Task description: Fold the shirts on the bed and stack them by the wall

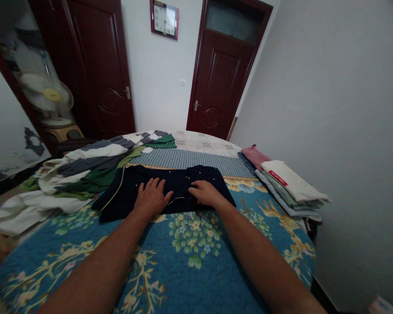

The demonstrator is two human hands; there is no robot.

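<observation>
A dark navy garment with small light dots and pale yellow piping lies folded into a long strip across the patterned table cover. My left hand rests flat on its middle, fingers spread. Just to the right, my right hand bends its fingers in against the cloth, thumb and fingers close together on a bit of it. A short curve of pale piping shows between the two hands. The fingertips of my right hand are partly hidden.
Loose clothes in white, grey and green heap along the table's left side. A stack of folded clothes sits at the right edge near the wall. Blue floral quilted cloth covers the near table. Behind stand two dark red doors.
</observation>
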